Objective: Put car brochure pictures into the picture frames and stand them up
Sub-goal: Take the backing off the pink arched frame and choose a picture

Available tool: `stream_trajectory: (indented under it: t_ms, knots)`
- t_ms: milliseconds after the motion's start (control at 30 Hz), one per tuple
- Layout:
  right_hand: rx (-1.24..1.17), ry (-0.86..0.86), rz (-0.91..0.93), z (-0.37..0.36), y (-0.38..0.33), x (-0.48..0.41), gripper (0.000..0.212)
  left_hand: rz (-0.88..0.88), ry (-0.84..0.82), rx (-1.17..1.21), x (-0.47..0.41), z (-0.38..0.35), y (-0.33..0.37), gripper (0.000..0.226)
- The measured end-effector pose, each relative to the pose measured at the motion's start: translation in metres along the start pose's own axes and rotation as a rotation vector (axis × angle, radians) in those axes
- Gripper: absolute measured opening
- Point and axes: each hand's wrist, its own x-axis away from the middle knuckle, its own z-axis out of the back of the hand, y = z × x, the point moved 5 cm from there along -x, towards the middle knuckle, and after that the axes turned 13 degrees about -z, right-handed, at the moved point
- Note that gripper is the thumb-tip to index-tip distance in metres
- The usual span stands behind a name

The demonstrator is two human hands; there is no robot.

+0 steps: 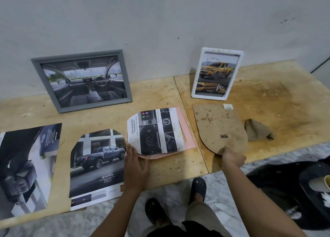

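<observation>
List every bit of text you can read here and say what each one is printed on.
"ADVANCED": sideways along the left edge of the arched dashboard cutout lying on the pink frame.
"TOYOTA": beside a logo, low on the blue pickup picture.
Too small or blurred to read: fine print under "TOYOTA", text on the left brochure page, the sticker on the backing board, and captions on the yellow truck picture.

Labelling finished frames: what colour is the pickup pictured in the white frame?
Yellow; the pickup in the white frame shows best in the head view.
</observation>
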Motion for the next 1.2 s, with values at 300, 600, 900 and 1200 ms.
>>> stream_trajectory:
  t_ms: [300,600,900,1200]
  knots:
    - [0.199,0.04,0.293,-0.01,-0.003,0.012,0.05,-0.009,-0.013,-0.075,0.0,-0.003,-0.002,0.079]
    - [0.758,-0.506,0.881,-0.098,-0.011,0.083,0.011,0.02,-0.024,-0.095,0.001,-0.001,0.003,0.085]
    - [0.935,-0.472,0.678,-0.126,-0.005,0.094,0.062,0.065,-0.064,-0.052,0.0,-0.003,-0.002,0.082]
    - [0.86,-0.655,0.657,-0.13,-0.009,0.098,0.021,0.057,-0.069,-0.076,-0.002,0.006,0.007,0.081]
